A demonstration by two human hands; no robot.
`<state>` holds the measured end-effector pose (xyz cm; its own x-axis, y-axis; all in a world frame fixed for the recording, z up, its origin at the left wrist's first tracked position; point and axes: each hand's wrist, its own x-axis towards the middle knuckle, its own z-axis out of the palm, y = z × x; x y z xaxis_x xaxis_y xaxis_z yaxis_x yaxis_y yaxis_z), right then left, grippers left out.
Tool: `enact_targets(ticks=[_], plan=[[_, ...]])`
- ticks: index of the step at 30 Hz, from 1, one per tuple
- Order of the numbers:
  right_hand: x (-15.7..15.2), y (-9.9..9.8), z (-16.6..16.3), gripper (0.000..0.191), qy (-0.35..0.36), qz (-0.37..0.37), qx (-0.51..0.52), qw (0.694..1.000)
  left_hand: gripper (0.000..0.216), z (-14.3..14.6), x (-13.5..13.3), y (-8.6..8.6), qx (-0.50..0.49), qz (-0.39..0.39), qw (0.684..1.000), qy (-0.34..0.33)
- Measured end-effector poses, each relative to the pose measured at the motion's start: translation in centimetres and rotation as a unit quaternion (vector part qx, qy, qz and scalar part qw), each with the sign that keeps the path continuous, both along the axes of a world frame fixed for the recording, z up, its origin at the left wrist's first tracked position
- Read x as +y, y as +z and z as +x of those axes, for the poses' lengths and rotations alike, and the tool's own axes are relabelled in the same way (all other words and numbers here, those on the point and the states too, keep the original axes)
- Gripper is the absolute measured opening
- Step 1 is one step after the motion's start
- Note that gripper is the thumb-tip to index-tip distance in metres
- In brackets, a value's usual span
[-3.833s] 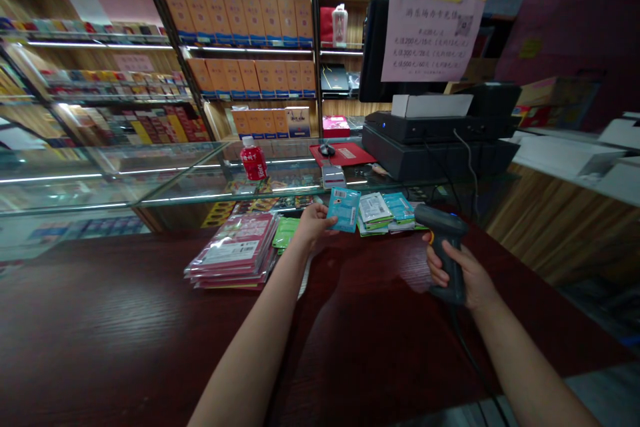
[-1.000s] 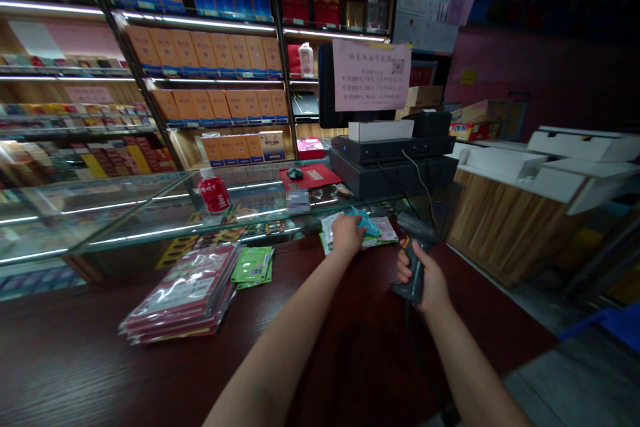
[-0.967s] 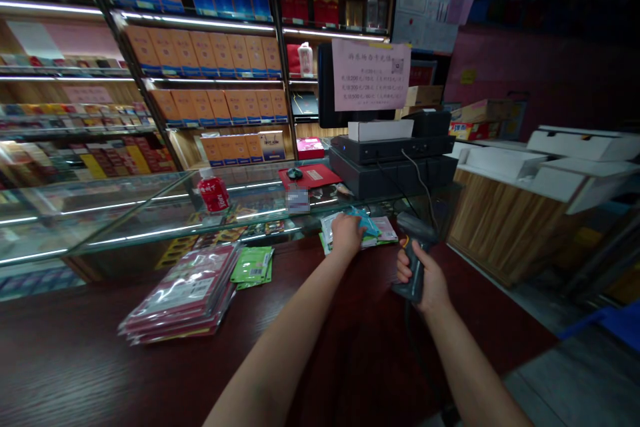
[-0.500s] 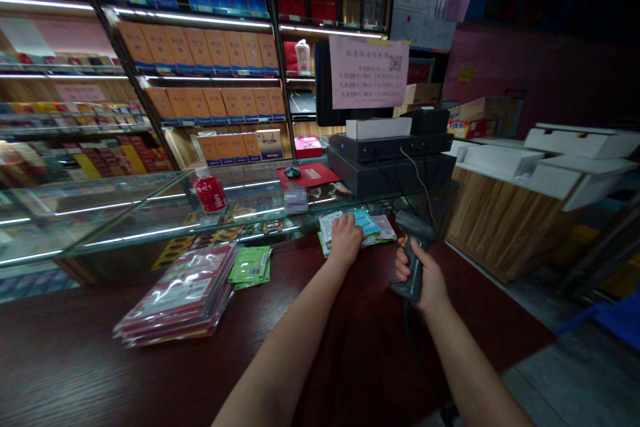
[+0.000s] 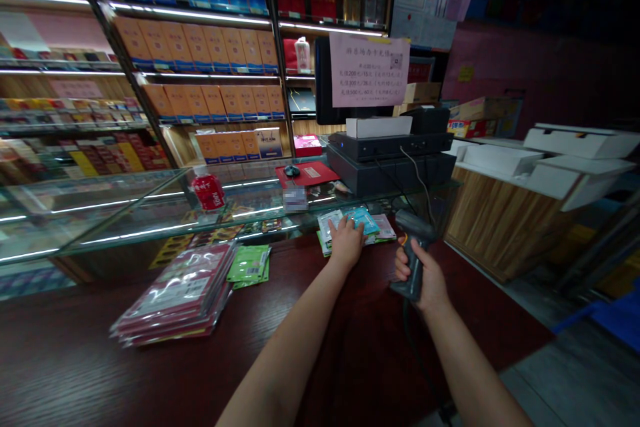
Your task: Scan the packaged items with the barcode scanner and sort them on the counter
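Observation:
My left hand (image 5: 347,243) rests with spread fingers on a small pile of flat packets at the counter's far edge. A blue packet (image 5: 367,221) shows beyond its fingertips, with white and green packets (image 5: 327,227) to the left. In my right hand (image 5: 427,277) is a dark barcode scanner (image 5: 414,247), gripped by its handle with the head tilted up and left. Its cable drops toward the bottom of the view. To the left lie several green packets (image 5: 249,264), against a stack of red plastic-wrapped packages (image 5: 180,290).
A glass display case (image 5: 150,217) runs behind the dark wooden counter (image 5: 65,367), carrying a red-labelled bottle (image 5: 207,191), a mouse (image 5: 291,171) on a red mat (image 5: 315,175) and a black cash drawer (image 5: 385,170). Above it, a monitor (image 5: 323,83) bears a paper notice. Shelves of boxes stand behind.
My left hand's fingers have gone from curled over the packets to spread out across them. My right hand and the scanner stay in place.

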<state>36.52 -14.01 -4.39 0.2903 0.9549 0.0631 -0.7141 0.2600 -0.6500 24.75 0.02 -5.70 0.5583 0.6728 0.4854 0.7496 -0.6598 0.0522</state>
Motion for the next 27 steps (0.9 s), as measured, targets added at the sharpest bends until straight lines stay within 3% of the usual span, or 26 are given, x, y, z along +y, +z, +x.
enact_targets(ticks=[9,13,15,20,27], plan=[[0.3,-0.7,0.5,0.025,0.015,0.013,-0.007,1.000,0.023,-0.3,0.2,0.1,0.007,0.014,1.000,0.012],[0.5,-1.1,0.7,0.024,0.024,0.020,-0.006,1.000,0.041,-1.4,-0.5,0.2,0.001,0.047,0.999,-0.001],[0.4,-1.0,0.6,0.024,0.021,0.018,-0.003,1.000,0.054,-2.1,-0.8,-0.1,-0.014,0.058,0.998,0.032],[0.1,-0.4,0.2,0.026,0.007,0.005,0.002,1.000,0.065,-3.3,-0.5,-1.8,-0.064,-0.006,0.986,0.155],[0.1,-0.3,0.1,0.028,0.005,-0.005,-0.005,1.000,0.052,-2.6,0.8,-2.4,-0.090,-0.035,0.988,0.124]])
